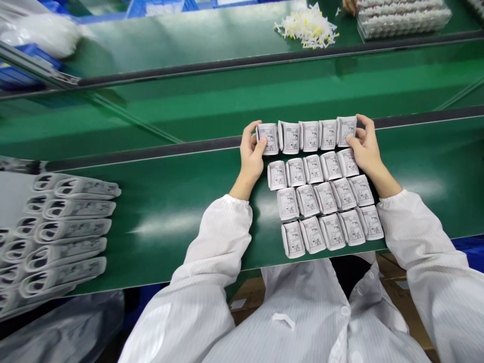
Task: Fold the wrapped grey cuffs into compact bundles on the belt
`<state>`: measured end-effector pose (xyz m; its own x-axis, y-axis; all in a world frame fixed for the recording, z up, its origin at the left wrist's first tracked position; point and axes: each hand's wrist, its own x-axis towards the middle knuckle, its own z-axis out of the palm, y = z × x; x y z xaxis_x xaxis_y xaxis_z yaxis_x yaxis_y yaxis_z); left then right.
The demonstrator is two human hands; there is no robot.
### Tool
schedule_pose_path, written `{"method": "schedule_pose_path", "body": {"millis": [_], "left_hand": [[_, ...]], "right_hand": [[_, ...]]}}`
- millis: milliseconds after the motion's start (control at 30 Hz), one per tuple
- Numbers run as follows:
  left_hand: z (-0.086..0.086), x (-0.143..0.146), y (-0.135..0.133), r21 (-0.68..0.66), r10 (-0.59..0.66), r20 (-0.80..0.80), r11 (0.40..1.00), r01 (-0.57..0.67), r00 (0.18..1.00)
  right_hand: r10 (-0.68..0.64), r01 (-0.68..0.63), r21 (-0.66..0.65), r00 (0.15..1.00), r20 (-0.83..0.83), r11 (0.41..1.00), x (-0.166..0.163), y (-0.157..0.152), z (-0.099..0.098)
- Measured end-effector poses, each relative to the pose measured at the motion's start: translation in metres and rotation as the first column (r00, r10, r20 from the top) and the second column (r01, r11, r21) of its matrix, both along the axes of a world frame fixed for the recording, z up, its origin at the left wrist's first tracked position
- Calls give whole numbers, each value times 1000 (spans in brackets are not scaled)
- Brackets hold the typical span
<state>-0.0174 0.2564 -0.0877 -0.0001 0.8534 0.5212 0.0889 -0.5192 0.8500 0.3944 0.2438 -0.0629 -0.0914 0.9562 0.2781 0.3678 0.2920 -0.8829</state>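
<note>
A row of several small folded paper leaflets (pixel 310 136), printed with black line drawings, spans the space between my hands. My left hand (pixel 251 157) pinches the leaflet at its left end, thumb on the front face and fingers behind. At the right end, my right hand (pixel 367 146) grips the last leaflet the same way. The held row overlaps the dark far edge of the green work surface; whether it touches the surface I cannot tell. Closer to me, three more rows of matching leaflets (pixel 325 197) lie flat, slightly slanted, the pieces side by side.
Rolled or looped printed paper bundles (pixel 77 209) are stacked on the left. Beyond the dark rail (pixel 181 147), a raised green bench holds a pile of small white and yellow parts (pixel 308 27) and clear packed trays (pixel 403 20). Another person's fingers (pixel 350 6) show beside the trays.
</note>
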Motion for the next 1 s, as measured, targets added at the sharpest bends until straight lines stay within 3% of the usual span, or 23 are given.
{"method": "schedule_pose_path", "body": {"millis": [233,533,767,1000], "left_hand": [[-2,-4,1,-1,-19,21,1000,19,1000],[2,0,-2,-6,59,-22,998,-59,998],[6,1,-3,-54,80,13,995,-79,997],[8,2,-4,-10,108,-8,994,-108,994]], "right_hand": [[-44,44,4,999,-2,999,-3,0,0],[-4,3,41,999,33,999,-5,-3,3],[3,-2,26,1000,-16,1000,-1,0,-6],[13,-13,46,1000,-9,999,-2,2,-7]]}}
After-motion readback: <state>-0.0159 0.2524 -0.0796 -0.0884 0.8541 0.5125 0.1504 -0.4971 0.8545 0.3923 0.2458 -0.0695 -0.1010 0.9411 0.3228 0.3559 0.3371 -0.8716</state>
